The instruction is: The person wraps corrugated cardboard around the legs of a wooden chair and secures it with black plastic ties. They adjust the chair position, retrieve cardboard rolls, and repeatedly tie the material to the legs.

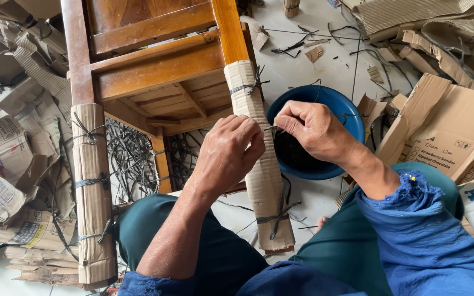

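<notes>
From the head camera, looking down over the person's knees, a wooden chair [154,71] lay tipped on the floor [314,71], two of its legs sleeved in corrugated cardboard. The near leg's cardboard wrap [259,164] already carried a dark tie near the top and another near the foot, and the middle stretch was bare, so I judged the binding of this leg to be about half done, with the middle tie in hand. The left hand [229,156] was clamped around the wrap, fingers curled over its edge, pressing the cardboard to the wood. The right hand [311,131] was pinched shut on a thin dark strip [271,128], drawn taut from the wrap towards the thumb. The next move, as I read it, called for keeping that tension while passing the strip around the leg and twisting its ends, without letting the cardboard spring open. The other wrapped leg [93,192] stood to the left with three ties in place. Just beyond the right hand sat a blue basin [346,109] with something dark inside. The pale floor was littered with strip offcuts and torn cardboard; flattened boxes [445,126] were heaped on the right, more crumpled cardboard [12,148] on the left.
</notes>
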